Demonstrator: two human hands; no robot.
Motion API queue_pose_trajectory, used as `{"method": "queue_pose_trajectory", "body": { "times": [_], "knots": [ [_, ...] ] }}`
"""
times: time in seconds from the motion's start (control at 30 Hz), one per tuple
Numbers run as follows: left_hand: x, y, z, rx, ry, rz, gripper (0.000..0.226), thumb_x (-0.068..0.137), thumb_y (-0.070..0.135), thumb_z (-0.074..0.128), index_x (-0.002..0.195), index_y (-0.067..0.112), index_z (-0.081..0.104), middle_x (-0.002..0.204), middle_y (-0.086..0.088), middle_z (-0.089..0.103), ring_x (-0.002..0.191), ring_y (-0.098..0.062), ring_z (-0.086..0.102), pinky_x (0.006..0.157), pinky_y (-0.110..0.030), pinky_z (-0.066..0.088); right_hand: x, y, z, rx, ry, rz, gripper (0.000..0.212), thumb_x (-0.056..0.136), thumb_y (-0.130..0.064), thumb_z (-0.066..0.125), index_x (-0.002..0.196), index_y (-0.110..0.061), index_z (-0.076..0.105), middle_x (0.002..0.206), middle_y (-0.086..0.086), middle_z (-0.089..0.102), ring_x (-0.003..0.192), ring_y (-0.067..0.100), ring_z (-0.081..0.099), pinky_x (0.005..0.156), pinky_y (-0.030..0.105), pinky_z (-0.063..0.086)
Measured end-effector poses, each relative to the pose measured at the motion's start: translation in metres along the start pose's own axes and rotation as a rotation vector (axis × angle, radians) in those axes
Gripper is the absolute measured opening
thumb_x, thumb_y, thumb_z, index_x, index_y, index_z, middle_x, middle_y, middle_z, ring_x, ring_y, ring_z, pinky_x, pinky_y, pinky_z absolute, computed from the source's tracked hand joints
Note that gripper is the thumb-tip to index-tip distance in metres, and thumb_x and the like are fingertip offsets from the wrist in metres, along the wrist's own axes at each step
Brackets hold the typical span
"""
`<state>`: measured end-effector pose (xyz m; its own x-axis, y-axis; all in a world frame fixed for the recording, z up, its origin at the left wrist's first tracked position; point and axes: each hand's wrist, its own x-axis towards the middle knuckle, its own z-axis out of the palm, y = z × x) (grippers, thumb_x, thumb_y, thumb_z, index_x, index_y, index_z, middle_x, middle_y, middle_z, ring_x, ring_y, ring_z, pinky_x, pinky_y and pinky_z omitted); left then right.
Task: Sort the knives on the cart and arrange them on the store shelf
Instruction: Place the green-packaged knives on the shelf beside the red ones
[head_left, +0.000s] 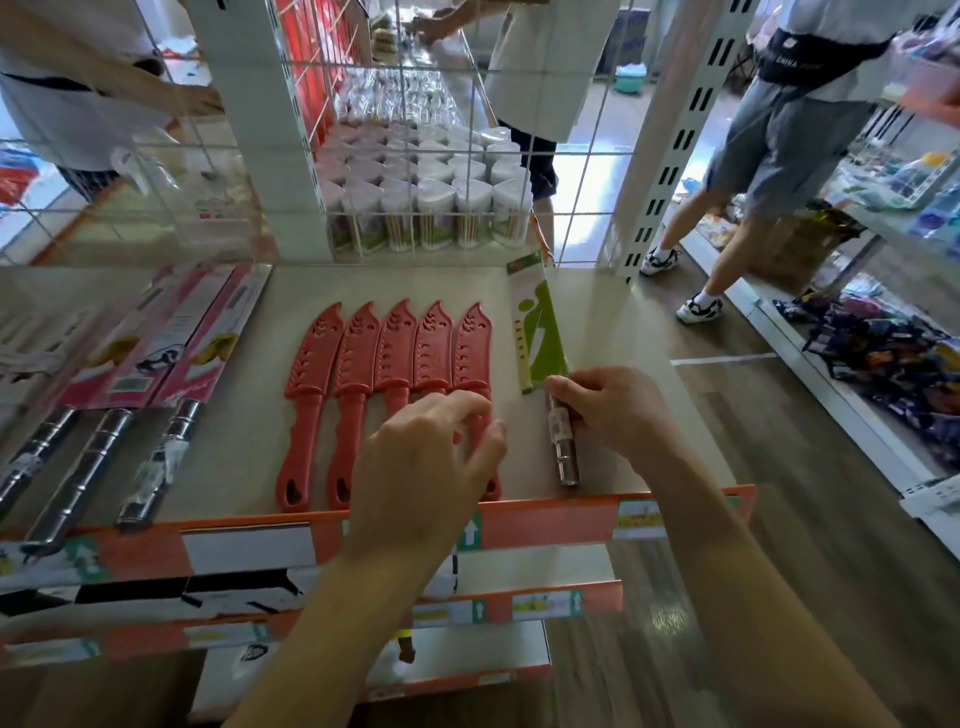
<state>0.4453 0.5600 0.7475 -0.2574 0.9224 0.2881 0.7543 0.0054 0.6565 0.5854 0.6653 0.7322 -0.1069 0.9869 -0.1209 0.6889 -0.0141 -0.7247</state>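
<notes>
The green-sleeved knife (540, 332) lies flat on the store shelf (634, 332), at the right end of the display. Its long axis runs front to back: the green card sleeve points to the wire back of the shelf, and the steel handle (562, 447) points to the front edge, toward the person. It is tilted a little, so the sleeve leans left at the far end.

The right hand (618, 410) is the nearer one. It comes from the right side and pinches the knife where the sleeve meets the handle, with the thumb on the near edge of the sleeve.

Just to the left, apart from this knife by a narrow strip of bare shelf, five red knives (384, 358) lie side by side, parallel, tips away. The left hand (431, 457) is above their handles with bent fingers; I cannot tell if it grips the rightmost handle or only touches it.

I think the next move is to turn the green knife parallel to the red row.

Further left lie three pink-boxed knives (156, 364), their handles reaching over the front edge.
</notes>
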Motion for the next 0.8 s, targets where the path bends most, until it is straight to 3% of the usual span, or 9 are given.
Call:
{"method": "queue_pose_trajectory", "body": {
  "times": [0.1, 0.17, 0.3, 0.37, 0.47, 0.6, 0.8],
  "knots": [
    [-0.001, -0.001, 0.001, 0.01, -0.005, -0.014, 0.014, 0.084, 0.029, 0.06, 0.09, 0.02, 0.069, 0.082, 0.004, 0.069, 0.071, -0.011, 0.063, 0.068, -0.029, 0.054, -0.005, 0.0, 0.002, -0.098, 0.062, -0.063, 0.03, 0.089, -0.032, 0.058, 0.097, -0.008, 0.073, 0.091, 0.012, 0.072, 0.085, 0.025, 0.064, 0.073, 0.031, 0.045],
    [-0.003, -0.003, 0.001, 0.017, -0.006, -0.022, 0.014, 0.084, 0.029, 0.061, 0.091, 0.02, 0.07, 0.084, 0.005, 0.07, 0.072, -0.01, 0.063, 0.068, -0.027, 0.052, -0.007, 0.0, 0.002, -0.129, 0.078, -0.084, 0.029, 0.09, -0.031, 0.057, 0.1, -0.009, 0.072, 0.094, 0.01, 0.072, 0.082, 0.021, 0.062, 0.072, 0.027, 0.043],
    [-0.005, -0.006, -0.001, 0.028, -0.013, -0.05, 0.018, 0.085, 0.031, 0.059, 0.095, 0.022, 0.069, 0.086, 0.005, 0.069, 0.077, -0.011, 0.063, 0.068, -0.024, 0.05, -0.009, 0.005, 0.004, -0.16, 0.099, -0.119, 0.028, 0.089, -0.032, 0.058, 0.093, -0.007, 0.069, 0.077, 0.003, 0.064, 0.061, 0.008, 0.053, 0.05, 0.006, 0.036],
    [-0.007, -0.008, -0.003, 0.03, -0.025, -0.068, 0.02, 0.085, 0.033, 0.057, 0.097, 0.023, 0.069, 0.088, 0.005, 0.069, 0.078, -0.011, 0.063, 0.071, -0.029, 0.053, -0.013, 0.006, 0.006, -0.141, 0.149, -0.135, 0.03, 0.088, -0.034, 0.058, 0.1, -0.007, 0.067, 0.084, 0.003, 0.063, 0.073, 0.013, 0.059, 0.056, 0.007, 0.036],
    [-0.01, -0.011, -0.009, 0.034, -0.049, -0.099, 0.022, 0.085, 0.035, 0.056, 0.1, 0.023, 0.067, 0.092, 0.005, 0.068, 0.082, -0.013, 0.063, 0.076, -0.035, 0.054, -0.025, 0.0, 0.009, -0.107, 0.22, -0.201, 0.04, 0.088, -0.03, 0.061, 0.121, -0.007, 0.06, 0.111, 0.011, 0.062, 0.095, 0.019, 0.06, 0.079, 0.017, 0.04],
    [-0.017, -0.016, -0.019, 0.073, -0.063, -0.135, 0.022, 0.086, 0.037, 0.054, 0.103, 0.026, 0.065, 0.094, 0.008, 0.065, 0.085, -0.012, 0.061, 0.075, -0.028, 0.049, -0.047, -0.017, 0.014, -0.161, 0.265, -0.323, 0.039, 0.088, -0.025, 0.06, 0.122, -0.007, 0.06, 0.116, 0.011, 0.062, 0.1, 0.021, 0.06, 0.081, 0.014, 0.037],
    [-0.043, -0.03, -0.044, 0.101, -0.06, -0.106, 0.024, 0.086, 0.039, 0.055, 0.106, 0.027, 0.063, 0.103, 0.007, 0.065, 0.091, -0.013, 0.06, 0.08, -0.031, 0.05, -0.083, -0.037, 0.035, -0.242, 0.187, -0.299, 0.038, 0.09, -0.033, 0.056, 0.124, -0.016, 0.059, 0.129, 0.003, 0.058, 0.114, 0.019, 0.056, 0.091, 0.022, 0.037]
  ]
}}
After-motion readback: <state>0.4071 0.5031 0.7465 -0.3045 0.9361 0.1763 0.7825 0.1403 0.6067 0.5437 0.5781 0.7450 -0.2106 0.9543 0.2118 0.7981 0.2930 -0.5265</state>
